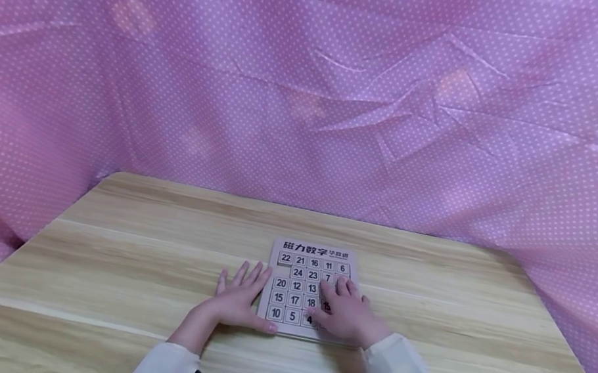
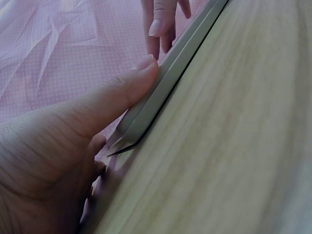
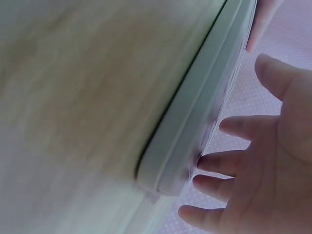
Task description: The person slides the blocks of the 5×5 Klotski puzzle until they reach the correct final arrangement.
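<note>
Fingers of the left hand [image 1: 237, 304] splay straight along the number board [image 1: 286, 329], its thumb resting at the near-left corner; the right hand [image 1: 349, 317] spreads over the right-hand tiles, pinching nothing (whether every fingertip touches is hard to tell). The board lies flat on the wooden table [image 1: 107, 286]. One cell is vacant, at the left end of the second row, beside tile 24 [image 1: 298, 273]. The visible numbers follow no simple counting order, so I judge the sliding partway through, with tiles left to shift. The right hand hides several tiles and partly covers 4. Both wrist views catch the board edge-on, its numbers unreadable.
</note>
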`<state>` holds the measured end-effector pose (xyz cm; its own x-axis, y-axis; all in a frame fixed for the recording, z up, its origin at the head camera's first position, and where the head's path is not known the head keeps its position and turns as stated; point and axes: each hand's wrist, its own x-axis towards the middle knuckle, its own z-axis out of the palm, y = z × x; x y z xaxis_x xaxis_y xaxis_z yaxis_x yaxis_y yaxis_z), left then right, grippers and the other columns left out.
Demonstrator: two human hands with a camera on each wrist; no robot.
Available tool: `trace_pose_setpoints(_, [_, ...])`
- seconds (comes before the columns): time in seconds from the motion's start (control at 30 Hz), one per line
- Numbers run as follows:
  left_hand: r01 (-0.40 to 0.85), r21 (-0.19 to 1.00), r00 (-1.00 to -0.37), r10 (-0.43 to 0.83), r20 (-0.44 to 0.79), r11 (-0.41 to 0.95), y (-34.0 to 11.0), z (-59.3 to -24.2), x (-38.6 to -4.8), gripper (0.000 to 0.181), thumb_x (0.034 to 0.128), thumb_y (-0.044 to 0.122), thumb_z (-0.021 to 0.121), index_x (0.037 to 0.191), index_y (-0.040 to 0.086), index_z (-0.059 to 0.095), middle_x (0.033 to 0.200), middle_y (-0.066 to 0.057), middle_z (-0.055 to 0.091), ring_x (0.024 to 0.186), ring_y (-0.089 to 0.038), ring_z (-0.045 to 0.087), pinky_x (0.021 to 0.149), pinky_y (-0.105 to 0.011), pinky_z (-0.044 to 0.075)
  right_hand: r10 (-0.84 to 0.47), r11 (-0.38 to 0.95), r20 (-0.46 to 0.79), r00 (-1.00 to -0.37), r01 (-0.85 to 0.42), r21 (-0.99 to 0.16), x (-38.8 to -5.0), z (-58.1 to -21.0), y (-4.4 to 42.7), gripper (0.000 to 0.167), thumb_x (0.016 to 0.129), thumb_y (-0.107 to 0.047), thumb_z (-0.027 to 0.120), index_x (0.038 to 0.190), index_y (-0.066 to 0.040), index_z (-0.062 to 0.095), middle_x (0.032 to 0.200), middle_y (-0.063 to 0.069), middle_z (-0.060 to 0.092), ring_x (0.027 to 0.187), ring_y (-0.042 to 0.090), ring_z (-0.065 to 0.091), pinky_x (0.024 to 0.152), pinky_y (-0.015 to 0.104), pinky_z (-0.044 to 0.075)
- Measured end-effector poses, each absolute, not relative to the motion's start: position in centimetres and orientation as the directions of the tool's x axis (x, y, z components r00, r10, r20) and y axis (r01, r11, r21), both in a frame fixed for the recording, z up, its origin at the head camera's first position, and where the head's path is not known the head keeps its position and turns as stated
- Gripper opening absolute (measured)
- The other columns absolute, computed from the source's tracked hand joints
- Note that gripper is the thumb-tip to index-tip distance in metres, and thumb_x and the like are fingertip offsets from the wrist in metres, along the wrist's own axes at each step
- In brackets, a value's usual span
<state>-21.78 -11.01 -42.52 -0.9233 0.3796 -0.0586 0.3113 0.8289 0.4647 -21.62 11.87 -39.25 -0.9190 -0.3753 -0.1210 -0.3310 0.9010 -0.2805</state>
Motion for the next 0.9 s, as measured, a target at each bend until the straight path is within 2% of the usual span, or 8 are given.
trace_pose_setpoints(0.63, [0.309,0.474,-0.924,0.379,-0.058,0.824,-10.7,-42.6,-21.5,0.113,0.0539,0.066,0.063,0.139,0.013,0.011,0.142,-0.012,0.005,0.127,-0.033,-0.006,0.093,-0.055,-0.013,-0.428,0.886,-0.100,-0.898,-0.396,-0.240,-21.4,-39.2,10.7,0.066,0.083,-0.051,0.045,0.134,-0.010,0.033,0.137,0.019,0.025,0.123,0.038,0.017,0.093,0.057,0.018])
trace_pose_setpoints(0.9, [0.303,0.462,-0.925,0.374,-0.068,0.834,-10.6,-42.5,-21.4,0.113,0.0536,0.068,0.062,0.139,0.013,0.011,0.142,-0.012,0.005,0.127,-0.032,-0.007,0.093,-0.054,-0.012,-0.439,0.873,-0.093,-0.893,-0.401,-0.276,-21.6,-39.3,10.7,0.064,0.083,-0.048,0.046,0.133,-0.010,0.034,0.137,0.018,0.025,0.123,0.039,0.017,0.093,0.058,0.018])
